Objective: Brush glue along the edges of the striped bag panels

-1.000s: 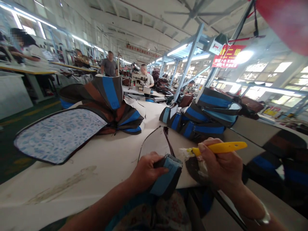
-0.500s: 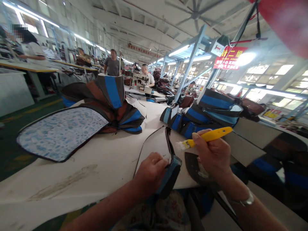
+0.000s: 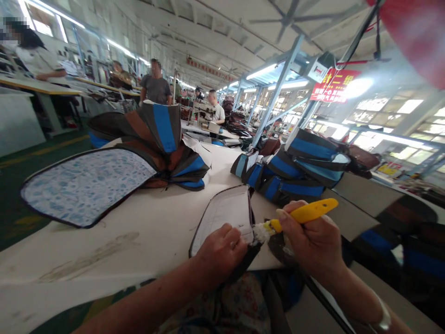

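My right hand (image 3: 311, 239) is closed round the yellow handle of a paintbrush (image 3: 309, 212). White residue coats its bristles, which meet the right edge of a white-lined fabric panel (image 3: 225, 208) with dark edging. My left hand (image 3: 222, 250) grips the near end of that panel, its fingers curled over the edge. Beneath the brush, at the right edge of the white-topped table (image 3: 153, 241), lies a dark piece (image 3: 278, 248) with whitish smears, partly hidden by my right hand.
Left on the table is a panel with blue-patterned lining (image 3: 90, 185), beside a stack of grey, blue and brown pieces (image 3: 163, 139). More blue-and-grey pieces (image 3: 288, 171) are piled at the right. A person in a grey shirt (image 3: 156, 86) stands beyond the table.
The brush has moved down and left, from beside the panel onto its right edge. The panel has turned, so its blue-grey side no longer shows and more white lining does.
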A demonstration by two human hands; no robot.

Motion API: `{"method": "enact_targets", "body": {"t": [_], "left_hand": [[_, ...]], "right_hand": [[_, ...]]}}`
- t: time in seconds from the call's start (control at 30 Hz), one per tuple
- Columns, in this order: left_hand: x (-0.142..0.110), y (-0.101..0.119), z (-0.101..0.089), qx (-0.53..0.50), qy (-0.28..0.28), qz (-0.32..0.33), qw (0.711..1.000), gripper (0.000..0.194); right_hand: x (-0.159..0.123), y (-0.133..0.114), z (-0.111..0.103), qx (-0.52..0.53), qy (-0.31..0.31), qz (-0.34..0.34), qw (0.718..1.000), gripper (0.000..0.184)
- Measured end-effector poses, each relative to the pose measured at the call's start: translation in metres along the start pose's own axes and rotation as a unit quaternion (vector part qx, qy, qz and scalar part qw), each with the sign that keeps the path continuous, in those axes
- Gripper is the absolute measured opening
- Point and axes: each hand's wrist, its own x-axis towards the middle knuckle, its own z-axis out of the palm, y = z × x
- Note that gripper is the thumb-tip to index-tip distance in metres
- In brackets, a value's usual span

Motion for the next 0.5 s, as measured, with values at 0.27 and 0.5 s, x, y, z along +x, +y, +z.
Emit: {"method": "enact_targets", "body": {"t": [0.27, 0.5], "left_hand": [[0.001, 0.008, 0.003, -0.015, 0.003, 0.033, 0.999, 0.019], [0.001, -0.012, 0.0, -0.012, 0.036, 0.032, 0.999, 0.009]], "right_hand": [[-0.001, 0.006, 0.016, -0.036, -0.016, -0.016, 0.999, 0.029], [0.003, 0.004, 0.004, -0.02, 0.035, 0.035, 0.999, 0.027]]}}
